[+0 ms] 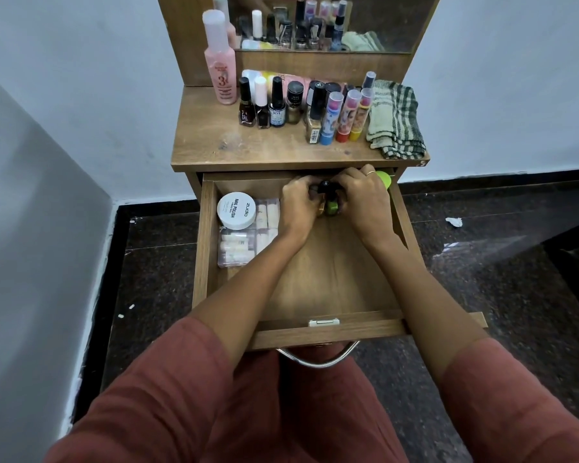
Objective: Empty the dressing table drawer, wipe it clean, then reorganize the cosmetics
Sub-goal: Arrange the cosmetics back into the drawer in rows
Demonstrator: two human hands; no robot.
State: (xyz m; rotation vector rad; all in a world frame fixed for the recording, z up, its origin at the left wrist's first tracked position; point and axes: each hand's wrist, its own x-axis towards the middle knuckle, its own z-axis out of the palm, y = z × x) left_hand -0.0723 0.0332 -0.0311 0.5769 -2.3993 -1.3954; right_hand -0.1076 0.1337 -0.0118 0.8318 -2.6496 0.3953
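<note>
Dark floor [515, 295], cluttered table [214, 138], checked cloth [396, 118] — in the drawer [331, 279], left grip [298, 203] and right grip [365, 202] curled round small bottles [331, 207].

On the tabletop [248, 145] stood one tall pink bottle [220, 71], at least five nail-polish bottles [277, 105], three picture-printed tubes [330, 118] and one checked cloth [396, 118]. The drawer [201, 245] held one white tub [236, 210] and one clear box [238, 248].

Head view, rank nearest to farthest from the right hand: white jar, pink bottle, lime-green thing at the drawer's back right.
1. Lime-green thing: drawer back right, just behind the right hand, which grips small bottles.
2. White jar: drawer's left side, past the left hand.
3. Pink bottle: tabletop back left.
</note>
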